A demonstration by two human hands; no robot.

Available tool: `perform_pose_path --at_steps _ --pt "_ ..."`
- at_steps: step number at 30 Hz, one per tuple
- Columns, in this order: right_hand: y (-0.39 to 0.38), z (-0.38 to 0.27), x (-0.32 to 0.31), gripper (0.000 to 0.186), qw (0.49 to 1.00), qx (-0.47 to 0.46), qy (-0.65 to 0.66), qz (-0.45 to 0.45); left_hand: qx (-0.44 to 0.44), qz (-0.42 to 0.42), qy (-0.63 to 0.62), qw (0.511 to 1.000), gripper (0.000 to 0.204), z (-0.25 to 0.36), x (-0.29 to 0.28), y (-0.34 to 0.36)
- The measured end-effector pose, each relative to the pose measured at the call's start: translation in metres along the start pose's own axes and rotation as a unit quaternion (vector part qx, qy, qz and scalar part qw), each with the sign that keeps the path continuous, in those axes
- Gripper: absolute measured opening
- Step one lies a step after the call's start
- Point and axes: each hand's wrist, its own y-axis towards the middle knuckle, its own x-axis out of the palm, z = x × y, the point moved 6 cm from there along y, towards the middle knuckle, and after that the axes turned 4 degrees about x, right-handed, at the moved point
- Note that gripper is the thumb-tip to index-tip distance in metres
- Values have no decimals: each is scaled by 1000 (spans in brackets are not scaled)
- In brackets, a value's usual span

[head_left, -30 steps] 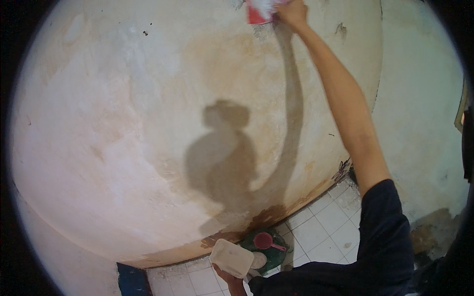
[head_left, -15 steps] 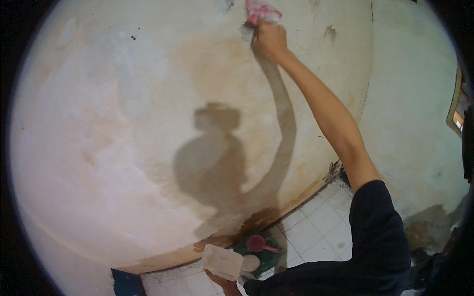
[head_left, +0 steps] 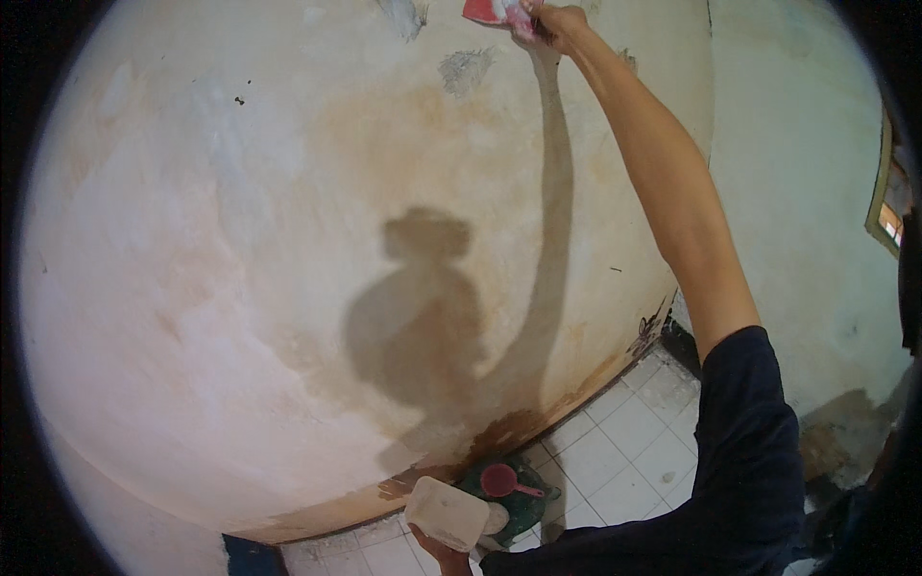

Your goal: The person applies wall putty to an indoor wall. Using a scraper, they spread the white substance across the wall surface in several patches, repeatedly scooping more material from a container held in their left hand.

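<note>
High on the stained cream wall [head_left: 259, 317], my right hand [head_left: 561, 27] grips a red putty scraper [head_left: 483, 12] with white paste smeared over it. The scraper is against or very near the wall; which of the two I cannot tell. Below and left of it are rough grey patches [head_left: 467, 70] on the wall. Down at the bottom of the view, my left hand [head_left: 442, 553] holds a whitish rectangular plastic tub [head_left: 447, 514] by its side. What lies inside the tub is hard to make out.
On the white tiled floor [head_left: 615, 451], a red dipper [head_left: 498, 480] rests on a dark green object [head_left: 530, 511], beside a pale round thing [head_left: 495, 519]. A second wall [head_left: 797, 240] meets this one at the right. A dark blue piece [head_left: 252, 555] stands at lower left.
My right hand has moved up and to the right, and the scraper has turned. A grey patch it partly covered now shows fully. My left hand still holds the tub, slightly farther right.
</note>
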Motion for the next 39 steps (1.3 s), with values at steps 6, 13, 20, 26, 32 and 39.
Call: perform_pose_path --at_steps 6,13,20,26,32,39 --pt "-17 63 -31 30 967 11 -237 95 -4 9 23 1000 69 0 -33 -6" --pt "-90 77 -170 45 864 5 -404 301 29 -4 4 1000 71 0 -15 -8" --pt "-155 -48 -101 28 755 -449 -386 282 -4 13 7 1000 76 5 -43 -2" --pt "-107 20 24 18 628 -384 -666 117 32 4 3 999 76 7 -53 11" --pt "-149 39 30 35 632 -399 -662 50 35 23 -1 999 73 14 -34 14" --pt "-252 104 8 44 667 -416 -600 -145 -45 16 -12 999 67 -6 -58 29"
